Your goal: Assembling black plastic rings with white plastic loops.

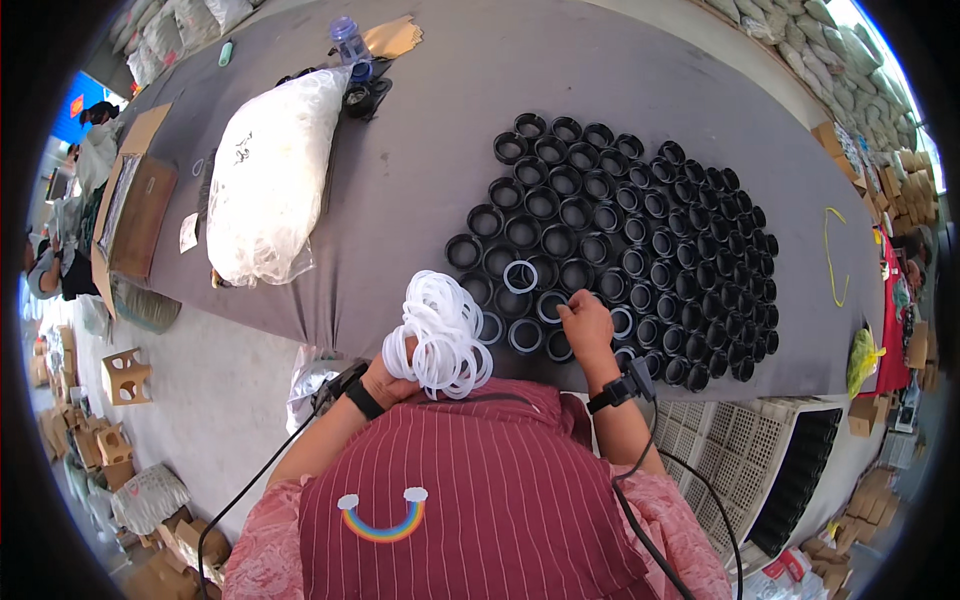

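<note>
A thick bunch of thin white plastic rings (440, 335) is held in my left hand (393, 375) at the table's near edge, its fingers partly hidden behind the rings. My right hand (587, 325) is over the near side of a large group of round black caps (560, 242), with fingers bent and pressed together. Beside its fingertips a white ring (551, 307) sits in one cap; whether the fingers still grip it is hidden. One more white ring (520, 276) lies across the caps farther in. Several near caps show pale rings inside.
On the left of the grey-covered table (430, 130) rests a large white plastic bag (275, 175). Behind it stand a blue-tinted bottle (347, 42) and a black tape-like roll (358, 98). An open cardboard box (140, 215) is at the left edge; plastic crates (730, 440) stand below, right.
</note>
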Tool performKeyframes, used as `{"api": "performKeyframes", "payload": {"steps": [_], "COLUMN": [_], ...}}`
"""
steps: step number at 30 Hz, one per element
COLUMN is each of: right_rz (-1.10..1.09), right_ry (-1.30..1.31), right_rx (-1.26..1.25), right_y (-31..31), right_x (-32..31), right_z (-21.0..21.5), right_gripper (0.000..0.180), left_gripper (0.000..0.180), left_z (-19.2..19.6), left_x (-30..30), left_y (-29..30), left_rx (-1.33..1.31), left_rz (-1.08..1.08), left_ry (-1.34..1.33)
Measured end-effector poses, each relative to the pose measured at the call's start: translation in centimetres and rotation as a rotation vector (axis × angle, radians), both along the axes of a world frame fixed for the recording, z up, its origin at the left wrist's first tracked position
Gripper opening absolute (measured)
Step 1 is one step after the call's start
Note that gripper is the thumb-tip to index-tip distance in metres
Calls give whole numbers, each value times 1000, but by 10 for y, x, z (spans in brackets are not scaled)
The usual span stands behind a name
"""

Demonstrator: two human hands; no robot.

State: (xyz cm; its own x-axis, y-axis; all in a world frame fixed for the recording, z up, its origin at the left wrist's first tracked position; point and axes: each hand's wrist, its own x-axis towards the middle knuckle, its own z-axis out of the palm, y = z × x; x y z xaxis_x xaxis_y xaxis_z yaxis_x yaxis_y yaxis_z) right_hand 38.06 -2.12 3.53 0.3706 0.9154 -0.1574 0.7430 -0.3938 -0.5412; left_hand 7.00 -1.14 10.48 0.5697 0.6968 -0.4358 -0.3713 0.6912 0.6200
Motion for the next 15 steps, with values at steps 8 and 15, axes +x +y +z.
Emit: {"api": "performKeyframes", "payload": {"steps": [8,15], "right_rz": [396,444], "right_ry": [-110,-224], "right_rx": [263,256], "right_y": [34,40], "right_x": [-48,-49], "right_z": [16,-1], "right_gripper": [15,11], "left_gripper": [43,50], "left_z": [15,14], "left_x": [-3,-12], "left_y": [5,1], "left_rx": [-66,147], "left_rz": [12,4], "left_ry": [-81,1]}}
